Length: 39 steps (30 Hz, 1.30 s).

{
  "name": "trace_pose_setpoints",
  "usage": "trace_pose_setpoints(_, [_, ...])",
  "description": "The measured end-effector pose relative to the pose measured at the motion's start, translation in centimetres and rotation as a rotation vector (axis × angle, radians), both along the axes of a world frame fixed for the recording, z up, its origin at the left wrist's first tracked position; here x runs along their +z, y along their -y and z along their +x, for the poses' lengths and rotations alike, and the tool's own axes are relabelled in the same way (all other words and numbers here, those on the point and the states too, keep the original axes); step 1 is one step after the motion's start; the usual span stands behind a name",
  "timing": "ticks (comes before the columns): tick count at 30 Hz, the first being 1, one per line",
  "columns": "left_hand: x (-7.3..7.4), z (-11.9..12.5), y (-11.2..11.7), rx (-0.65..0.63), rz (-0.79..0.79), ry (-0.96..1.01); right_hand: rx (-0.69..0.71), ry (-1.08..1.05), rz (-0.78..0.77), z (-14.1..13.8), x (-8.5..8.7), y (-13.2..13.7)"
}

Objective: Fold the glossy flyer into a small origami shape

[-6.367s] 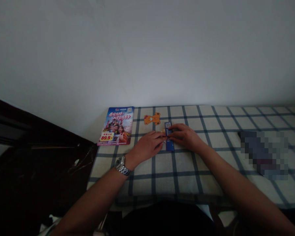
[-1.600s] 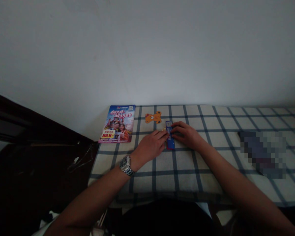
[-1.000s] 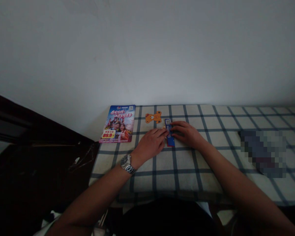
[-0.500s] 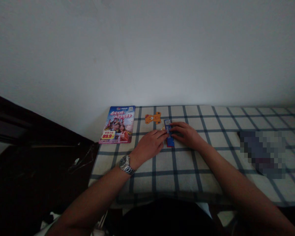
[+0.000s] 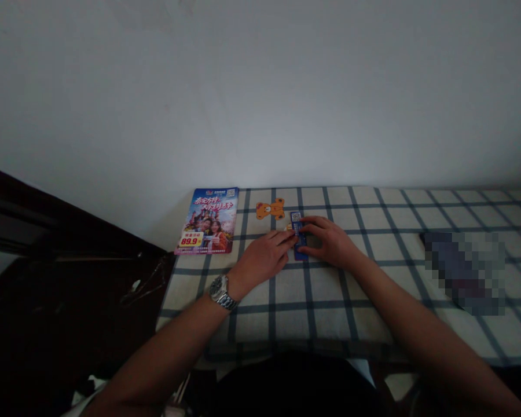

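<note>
Right hand [image 5: 332, 243] now spread wider at narrow blue paper strip [image 5: 301, 238] | left hand [image 5: 265, 255] touches | grips unclear | rectangular blue-pink flyer [image 5: 208, 219]: "89.9"

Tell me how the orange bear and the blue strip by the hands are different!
Shape: the orange bear has a curvy outline, while the blue strip is long and narrow with straight sides.

Pose: the bear lies sideways, but the strip points roughly from the person toward the wall.

Touch: the left hand and right hand have fingers at the strip; neither touches the bear.

Same: both are on the checked cloth.
</note>
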<state>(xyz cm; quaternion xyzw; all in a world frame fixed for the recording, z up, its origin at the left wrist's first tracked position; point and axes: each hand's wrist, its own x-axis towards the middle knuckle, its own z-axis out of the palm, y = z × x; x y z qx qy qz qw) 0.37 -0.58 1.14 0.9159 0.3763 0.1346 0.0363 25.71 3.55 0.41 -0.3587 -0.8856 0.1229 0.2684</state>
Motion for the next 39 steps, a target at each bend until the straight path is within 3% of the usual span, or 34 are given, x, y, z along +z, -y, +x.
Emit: trace_pose_setpoints(39, [0.32, 0.67, 0.30, 0.037, -0.001, -0.019, 0.016, -0.025, -0.009, 0.31, -0.62, -0.71])
